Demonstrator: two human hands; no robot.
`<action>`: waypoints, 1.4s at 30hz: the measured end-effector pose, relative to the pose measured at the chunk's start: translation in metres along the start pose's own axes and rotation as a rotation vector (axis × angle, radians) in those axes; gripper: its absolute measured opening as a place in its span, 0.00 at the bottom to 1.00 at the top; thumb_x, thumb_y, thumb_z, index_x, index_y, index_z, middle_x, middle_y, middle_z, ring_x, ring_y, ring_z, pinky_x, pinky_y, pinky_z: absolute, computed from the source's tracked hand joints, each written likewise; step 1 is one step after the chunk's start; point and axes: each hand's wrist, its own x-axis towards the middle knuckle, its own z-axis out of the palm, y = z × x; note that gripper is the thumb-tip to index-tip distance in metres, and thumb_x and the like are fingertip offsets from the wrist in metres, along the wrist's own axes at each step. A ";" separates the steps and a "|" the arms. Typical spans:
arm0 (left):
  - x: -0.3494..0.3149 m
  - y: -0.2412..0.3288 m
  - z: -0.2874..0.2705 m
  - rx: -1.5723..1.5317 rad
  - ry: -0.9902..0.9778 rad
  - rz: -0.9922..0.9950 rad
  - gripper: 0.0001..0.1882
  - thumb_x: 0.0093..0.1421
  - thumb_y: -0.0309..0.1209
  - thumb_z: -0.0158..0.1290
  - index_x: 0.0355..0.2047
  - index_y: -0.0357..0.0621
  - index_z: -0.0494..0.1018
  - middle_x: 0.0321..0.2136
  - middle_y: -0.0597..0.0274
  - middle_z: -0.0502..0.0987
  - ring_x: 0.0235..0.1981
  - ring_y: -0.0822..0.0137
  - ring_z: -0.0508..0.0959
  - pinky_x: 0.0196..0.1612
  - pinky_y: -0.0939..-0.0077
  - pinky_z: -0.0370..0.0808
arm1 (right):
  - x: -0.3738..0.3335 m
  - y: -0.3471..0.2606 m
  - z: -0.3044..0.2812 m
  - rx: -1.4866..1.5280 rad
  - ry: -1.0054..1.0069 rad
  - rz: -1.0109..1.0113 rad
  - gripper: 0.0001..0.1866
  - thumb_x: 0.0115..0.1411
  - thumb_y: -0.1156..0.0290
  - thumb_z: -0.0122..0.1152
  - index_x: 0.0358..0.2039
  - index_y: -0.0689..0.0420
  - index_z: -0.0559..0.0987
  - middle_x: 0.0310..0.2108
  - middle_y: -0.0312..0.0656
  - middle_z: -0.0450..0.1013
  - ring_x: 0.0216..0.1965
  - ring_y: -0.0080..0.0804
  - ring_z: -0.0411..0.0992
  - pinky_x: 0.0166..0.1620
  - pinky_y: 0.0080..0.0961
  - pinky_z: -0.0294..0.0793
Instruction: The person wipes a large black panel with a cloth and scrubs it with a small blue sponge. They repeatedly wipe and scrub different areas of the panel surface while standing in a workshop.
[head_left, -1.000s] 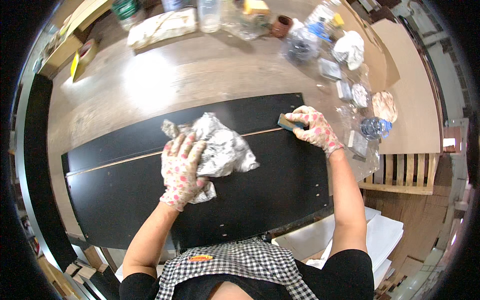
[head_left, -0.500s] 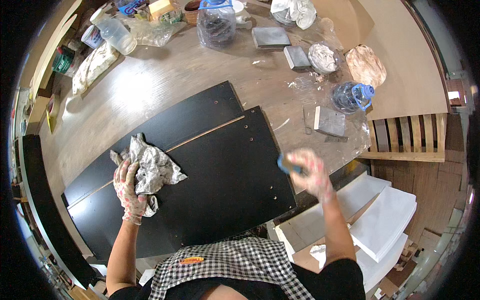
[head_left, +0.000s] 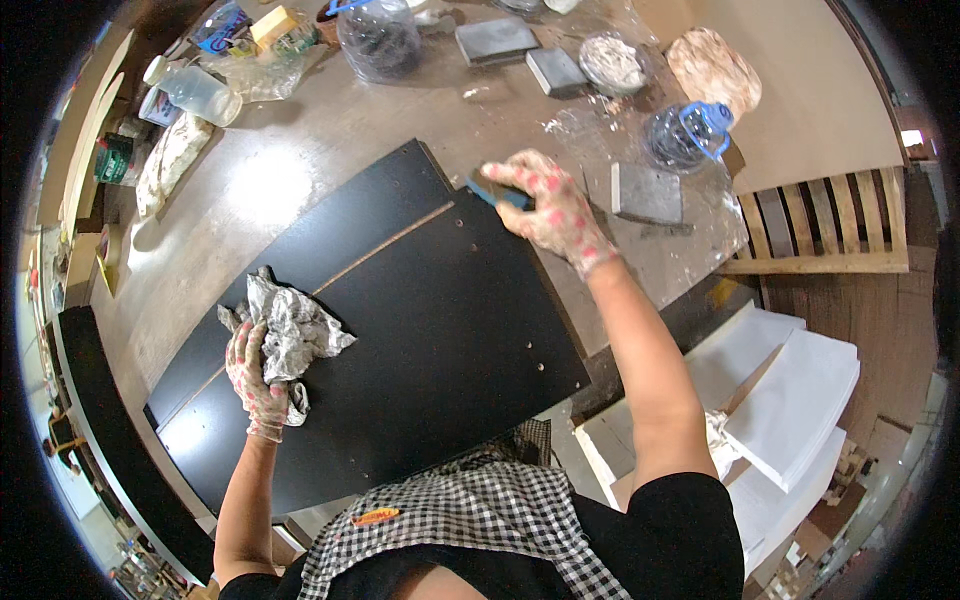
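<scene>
Two black panels lie side by side on the table, a larger near panel (head_left: 440,330) and a narrower far panel (head_left: 350,220), with a bare brown edge between them. On the left part of them my left hand (head_left: 255,385), in a light glove with pink spots, closes on a crumpled grey-white rag (head_left: 295,325). My right hand (head_left: 555,210), gloved alike, grips a small blue block (head_left: 490,188) at the near panel's far right corner. Its underside is hidden, so its exact kind cannot be told. Several small holes dot the panel's right end.
Beyond the panels stand a blue-handled plastic bottle (head_left: 688,135), grey blocks (head_left: 648,193), a bowl of white material (head_left: 612,65) and a large clear jug (head_left: 378,40). A milky bottle (head_left: 195,90) lies at the far left. White boards (head_left: 790,405) are stacked at right, below a wooden slatted frame (head_left: 820,225).
My right hand has moved the blue block away from me along the near panel's right edge, to its far corner. My left hand stays on the rag. The view has shifted slightly.
</scene>
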 end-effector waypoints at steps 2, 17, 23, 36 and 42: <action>-0.002 -0.003 0.002 -0.001 -0.021 -0.034 0.47 0.58 0.70 0.26 0.55 0.42 0.68 0.56 0.46 0.67 0.58 0.45 0.65 0.61 0.51 0.57 | -0.050 -0.014 -0.018 -0.037 -0.029 0.002 0.26 0.46 0.76 0.64 0.49 0.48 0.76 0.40 0.45 0.72 0.43 0.45 0.72 0.46 0.36 0.74; 0.001 -0.012 0.009 0.012 -0.014 -0.058 0.42 0.57 0.65 0.35 0.56 0.42 0.68 0.55 0.48 0.69 0.59 0.48 0.65 0.61 0.56 0.58 | -0.225 -0.134 -0.048 -0.086 0.218 0.446 0.30 0.43 0.78 0.67 0.51 0.53 0.75 0.40 0.45 0.70 0.39 0.45 0.71 0.42 0.36 0.74; 0.003 -0.004 0.005 -0.019 -0.019 -0.071 0.31 0.52 0.42 0.45 0.56 0.44 0.68 0.55 0.47 0.69 0.58 0.47 0.66 0.62 0.56 0.59 | -0.246 -0.150 -0.034 -0.226 0.331 0.413 0.38 0.44 0.80 0.66 0.59 0.51 0.68 0.43 0.47 0.67 0.42 0.46 0.68 0.44 0.39 0.72; 0.006 0.006 0.002 0.006 -0.029 -0.115 0.35 0.44 0.20 0.51 0.57 0.50 0.67 0.58 0.52 0.67 0.60 0.50 0.65 0.64 0.59 0.57 | -0.229 -0.200 0.045 -0.390 0.401 0.269 0.30 0.49 0.70 0.65 0.54 0.60 0.70 0.41 0.51 0.69 0.41 0.48 0.69 0.44 0.40 0.72; -0.042 -0.074 -0.026 -0.004 0.013 -0.117 0.34 0.47 0.21 0.53 0.57 0.49 0.68 0.57 0.53 0.69 0.61 0.52 0.65 0.65 0.61 0.58 | -0.246 -0.221 0.097 -0.415 0.324 0.329 0.33 0.51 0.71 0.62 0.59 0.54 0.66 0.43 0.50 0.66 0.40 0.46 0.68 0.44 0.40 0.72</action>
